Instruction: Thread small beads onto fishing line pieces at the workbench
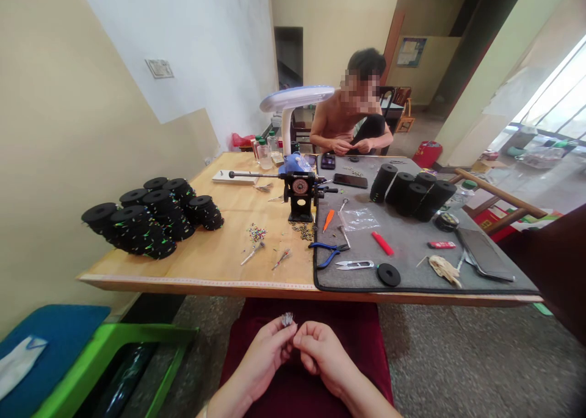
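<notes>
Over a dark red cloth [306, 320] below the table's front edge, my left hand [269, 348] is closed on a small bundle of fine grey-white strands [287, 319]. The strands poke up between thumb and forefinger. Beside it, almost touching, my right hand [324, 349] has its fingers curled in a pinch. Whatever lies between those fingertips is too small to make out. On the tabletop ahead lie two similar bundles with pale stems, one greyish [253, 253] and one with red in it [281, 259]. Near them are tiny multicoloured beads [257, 233].
A black hand-cranked winder [301, 195] stands mid-table before a white lamp [293, 100]. Black spools rise in stacks at left [151, 216] and right [412, 193]. Blue pliers [328, 253], snips [354, 265] and a black disc [389, 274] lie on the grey mat. Another person [352, 113] sits opposite.
</notes>
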Demonstrator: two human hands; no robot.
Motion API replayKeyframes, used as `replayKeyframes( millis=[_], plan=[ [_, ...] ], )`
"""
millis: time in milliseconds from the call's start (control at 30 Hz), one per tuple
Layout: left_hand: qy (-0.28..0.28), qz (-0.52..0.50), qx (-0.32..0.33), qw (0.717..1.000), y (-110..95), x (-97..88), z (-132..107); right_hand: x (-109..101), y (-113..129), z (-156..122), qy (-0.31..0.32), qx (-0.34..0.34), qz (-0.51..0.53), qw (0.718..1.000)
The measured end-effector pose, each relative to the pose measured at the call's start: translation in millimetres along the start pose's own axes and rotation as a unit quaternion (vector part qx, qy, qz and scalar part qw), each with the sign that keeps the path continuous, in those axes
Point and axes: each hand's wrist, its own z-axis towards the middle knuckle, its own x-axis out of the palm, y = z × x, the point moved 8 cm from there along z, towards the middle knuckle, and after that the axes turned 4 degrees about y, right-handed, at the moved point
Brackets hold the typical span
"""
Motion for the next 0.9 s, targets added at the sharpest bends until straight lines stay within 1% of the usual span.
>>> replayKeyframes(
  millis=[133, 367, 500, 600, 700, 800, 900],
  plan=[
    [0.003, 0.001, 0.0, 1.0, 1, -0.5, 1, 0, 1, 0, -0.002, 0.0, 0.012, 1.0],
    [-0.013, -0.006, -0.001, 1.0, 0, -1.4, -1, -2, 1, 0, -0.007, -0.001, 0.021, 1.0],
    [-0.016, 0.007, 0.004, 1.0, -2, -0.6, -2, -5, 0, 2, -0.012, -0.009, 0.024, 1.0],
    [-0.017, 0.032, 0.019, 0.999, -6, 0.4, -3, -9, 0, 3, -0.025, -0.011, 0.016, 0.999],
    [-0.013, 0.078, 0.046, 0.996, -12, 3.0, -5, -13, -1, 4, -0.045, -0.01, -0.009, 0.999],
    [-0.013, 0.137, 0.081, 0.987, -21, 6.2, -7, -17, -2, 5, -0.064, -0.006, -0.035, 0.997],
    [-0.01, 0.184, 0.103, 0.977, -27, 10.1, -9, -18, 1, 5, -0.072, -0.012, -0.052, 0.996]
  ],
)
